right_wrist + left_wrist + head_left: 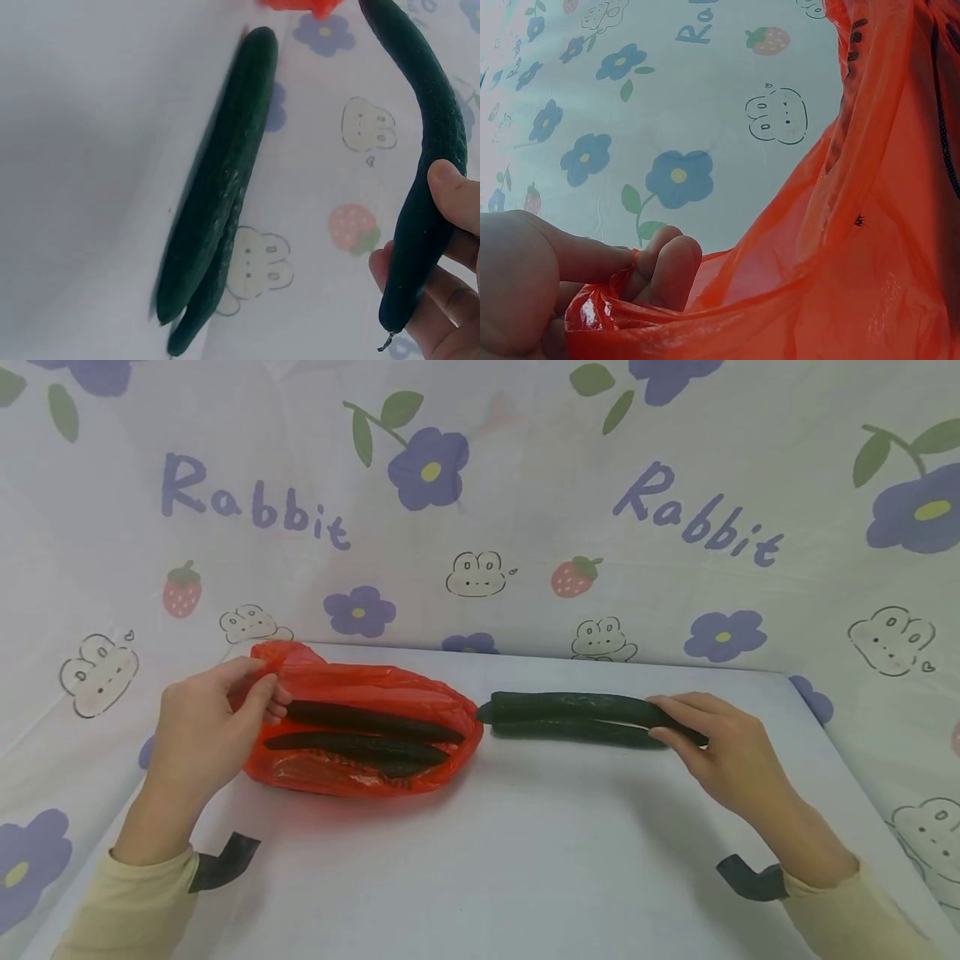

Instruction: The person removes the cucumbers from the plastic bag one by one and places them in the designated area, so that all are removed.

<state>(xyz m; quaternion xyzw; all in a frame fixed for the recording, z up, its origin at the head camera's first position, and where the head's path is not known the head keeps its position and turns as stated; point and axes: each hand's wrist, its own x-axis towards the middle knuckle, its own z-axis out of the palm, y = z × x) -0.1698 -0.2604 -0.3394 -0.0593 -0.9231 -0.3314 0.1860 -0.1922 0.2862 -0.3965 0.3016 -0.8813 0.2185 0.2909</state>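
Note:
My left hand (pixel 206 718) pinches the rim of a red plastic bag (pixel 360 681) between thumb and fingers. The bag lies on its side at the table's left, its mouth spread. Dark green cucumbers (pixel 375 721) lie inside; folds hide part of them. On the right, my right hand (pixel 727 752) holds a slightly curved cucumber (pixel 424 112) near its stem end, and the far end points toward the bag. Two more cucumbers (pixel 225 172) lie side by side, touching; in the head view the held one partly covers them.
A white tabletop (pixel 487 860) carries everything. Behind it hangs a pale cloth (pixel 510 485) printed with flowers, rabbits and strawberries. Dark straps (pixel 225 862) stick out from both sleeve cuffs.

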